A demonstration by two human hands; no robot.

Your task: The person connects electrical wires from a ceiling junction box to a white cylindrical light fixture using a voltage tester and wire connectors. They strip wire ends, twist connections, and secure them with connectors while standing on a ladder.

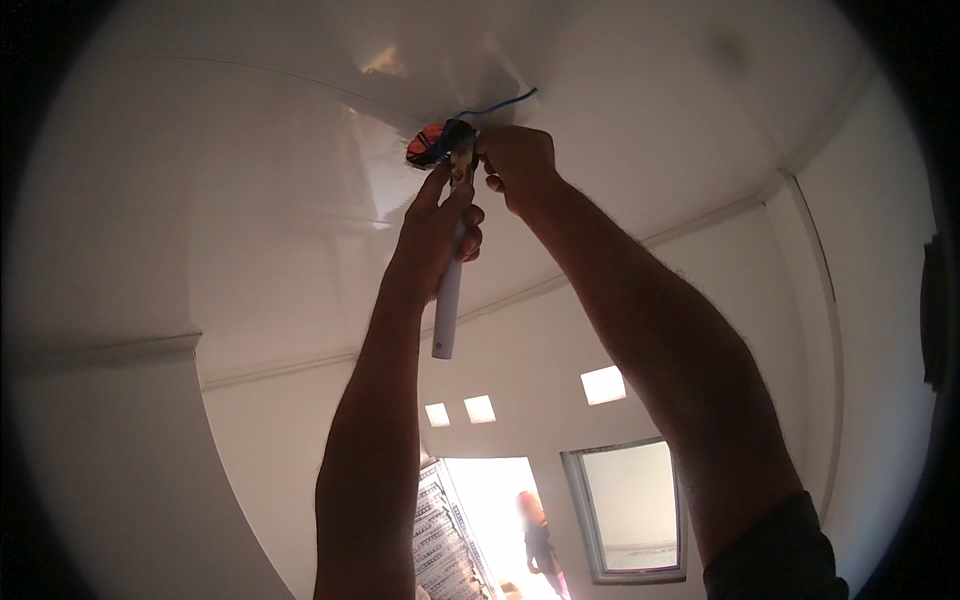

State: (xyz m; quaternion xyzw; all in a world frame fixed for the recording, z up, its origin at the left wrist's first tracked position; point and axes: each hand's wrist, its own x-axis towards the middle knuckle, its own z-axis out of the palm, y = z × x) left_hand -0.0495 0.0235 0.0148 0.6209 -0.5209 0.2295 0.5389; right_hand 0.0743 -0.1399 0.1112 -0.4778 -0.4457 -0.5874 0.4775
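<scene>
Both my arms reach up to the ceiling. My left hand (pixel 433 237) is closed around a long, narrow white bar (pixel 447 315), whose lower end hangs free below the fist. At its top the bar meets a round ceiling opening (pixel 428 146), in which reddish and dark parts, perhaps wires, show. My right hand (pixel 518 165) is curled shut against the right side of the bar's upper end; what its fingertips pinch is hidden. From beside the opening a loose blue wire (pixel 505 102) sticks out to the right, above my right hand.
A glossy pale ceiling (pixel 260 200) spans overhead. Below are a framed window (pixel 630 510), small square wall openings (pixel 603 385) and a bright doorway (pixel 490 490) with a blurred person (pixel 538 540). A dark object (pixel 932 315) is on the right wall.
</scene>
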